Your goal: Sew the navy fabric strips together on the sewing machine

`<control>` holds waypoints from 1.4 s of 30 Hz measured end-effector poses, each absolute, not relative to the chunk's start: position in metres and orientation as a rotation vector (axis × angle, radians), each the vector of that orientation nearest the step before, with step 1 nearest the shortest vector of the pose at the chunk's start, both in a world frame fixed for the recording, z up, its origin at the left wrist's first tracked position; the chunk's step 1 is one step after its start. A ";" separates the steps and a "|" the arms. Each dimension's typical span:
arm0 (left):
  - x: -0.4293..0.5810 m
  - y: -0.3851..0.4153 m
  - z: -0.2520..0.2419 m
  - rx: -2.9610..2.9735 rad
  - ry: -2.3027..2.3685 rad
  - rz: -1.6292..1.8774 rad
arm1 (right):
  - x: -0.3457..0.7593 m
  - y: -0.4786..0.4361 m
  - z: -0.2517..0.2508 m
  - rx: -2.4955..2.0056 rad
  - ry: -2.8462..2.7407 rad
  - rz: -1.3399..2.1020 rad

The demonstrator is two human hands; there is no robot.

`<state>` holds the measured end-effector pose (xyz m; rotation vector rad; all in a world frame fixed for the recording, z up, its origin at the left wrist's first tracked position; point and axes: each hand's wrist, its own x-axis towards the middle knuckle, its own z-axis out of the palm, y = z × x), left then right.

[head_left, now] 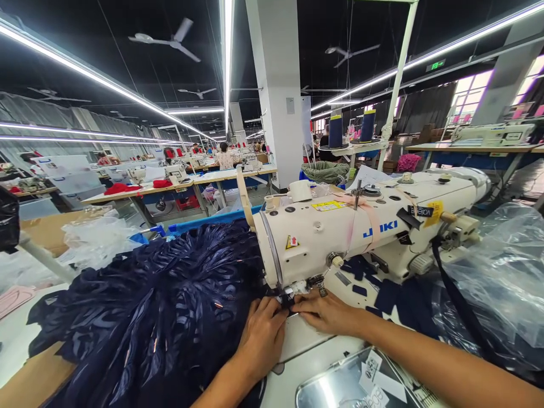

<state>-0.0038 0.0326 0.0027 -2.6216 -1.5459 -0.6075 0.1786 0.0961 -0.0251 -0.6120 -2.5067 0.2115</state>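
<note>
A white sewing machine (323, 232) with blue lettering stretches across the right half of the head view. At its needle end my left hand (264, 327) bends its fingers over the edge of a small piece of navy fabric (287, 300). From the other side my right hand (325, 311) holds that piece, thumb and fingers together beside the presser foot. The fingertips of both hands are partly hidden by the machine head. A large heap of navy garments (157, 306) lies against my left hand and forearm.
Small navy cut pieces (386, 294) lie behind my right forearm, near clear plastic bags (501, 266). A metal tray (340, 385) with paper labels sits at the front edge. Navy thread cones (367, 126) stand behind the machine; other sewing tables (191, 182) fill the background.
</note>
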 end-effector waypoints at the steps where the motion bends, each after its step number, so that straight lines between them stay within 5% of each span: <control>1: -0.005 0.033 0.002 -2.627 -1.544 -0.579 | 0.179 0.098 -0.027 -0.607 -2.479 0.272; 7: -0.007 0.032 0.000 -2.649 -1.574 -0.483 | 0.183 0.101 -0.027 -0.525 -2.445 0.330; 16: -0.012 0.028 -0.004 -2.674 -1.491 -0.333 | 0.185 0.090 -0.016 -0.492 -2.615 -0.090; 42: -0.021 0.039 0.011 -2.738 -1.513 -0.244 | 0.178 0.090 -0.019 -0.605 -2.634 -0.107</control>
